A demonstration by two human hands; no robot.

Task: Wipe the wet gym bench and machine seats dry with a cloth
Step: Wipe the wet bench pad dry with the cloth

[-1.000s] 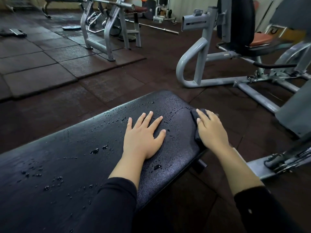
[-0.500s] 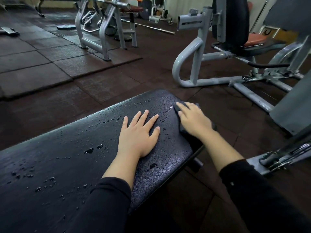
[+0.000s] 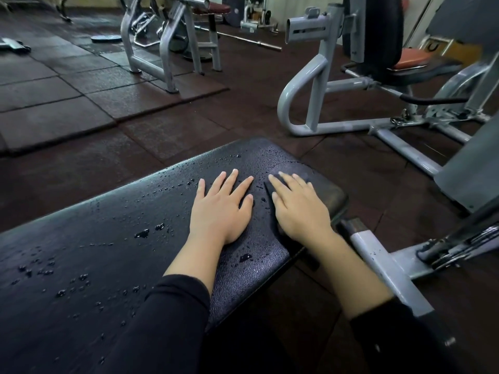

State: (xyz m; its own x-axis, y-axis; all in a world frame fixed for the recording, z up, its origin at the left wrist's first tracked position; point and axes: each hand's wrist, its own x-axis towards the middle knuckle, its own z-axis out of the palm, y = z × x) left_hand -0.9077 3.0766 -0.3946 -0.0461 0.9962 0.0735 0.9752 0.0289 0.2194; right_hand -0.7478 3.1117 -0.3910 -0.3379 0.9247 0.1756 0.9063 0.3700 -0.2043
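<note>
Black textured vinyl covers the bench surface (image 3: 113,265), which runs from the lower left of the frame up to a rounded end at centre. Water droplets (image 3: 141,234) bead across it, thickest in the lower left and near the rounded end, with a larger drop (image 3: 245,257) just below the left wrist.

The left hand (image 3: 220,209) lies flat on the pad at centre frame, fingers straight and slightly spread, holding nothing. Just to its right, the right hand (image 3: 298,205) presses a dark cloth (image 3: 271,184) flat against the pad with straight fingers; only a strip of the cloth shows along the hand's left edge and past the fingertips, and the rest is hidden under the palm. The two hands lie close but apart. Both forearms are bare, with black sleeves (image 3: 172,314) pushed up.

At the right edge of the frame a grey steel bench frame (image 3: 378,263) sits on the dark rubber floor tiles (image 3: 67,85). In the upper right stands a grey machine (image 3: 310,85) with an orange seat (image 3: 411,59) and a black back pad. In the upper left stand a grey rack (image 3: 164,49) and a barbell (image 3: 243,40) lying on the floor.
</note>
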